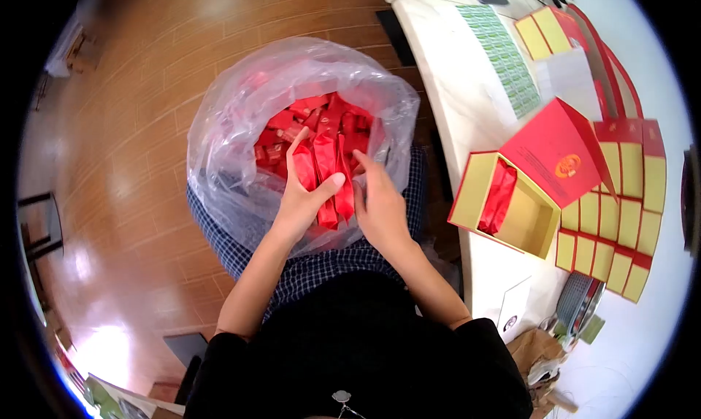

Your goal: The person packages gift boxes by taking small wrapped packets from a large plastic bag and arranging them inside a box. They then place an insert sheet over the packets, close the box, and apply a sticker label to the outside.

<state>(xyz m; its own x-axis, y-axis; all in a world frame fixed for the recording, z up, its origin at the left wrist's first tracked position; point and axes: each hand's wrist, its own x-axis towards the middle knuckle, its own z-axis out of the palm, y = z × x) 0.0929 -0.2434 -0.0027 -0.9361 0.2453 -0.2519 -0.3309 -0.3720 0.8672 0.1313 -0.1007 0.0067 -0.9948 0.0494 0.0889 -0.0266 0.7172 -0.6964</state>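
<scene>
Several red foil packets (326, 172) stand side by side in my left hand (301, 202), its thumb across their front and its fingers along their left side. My right hand (381, 206) is at the right edge of these packets, with index finger and thumb apart; its other fingers are partly hidden. Below both hands, a clear plastic bag (226, 112) gapes wide on my lap, full of more red packets (312, 106). On the table to the right, a red and yellow gift box (537, 222) has its lid raised. One red packet (499, 198) lies in its left side.
The white table (438, 61) runs along my right. Yellow and red boxes (610, 218) are stacked beyond the opened one, near a sheet of green labels (500, 58). A roll of grey tape or cord (575, 300) and a brown paper bag (537, 357) are at the lower right.
</scene>
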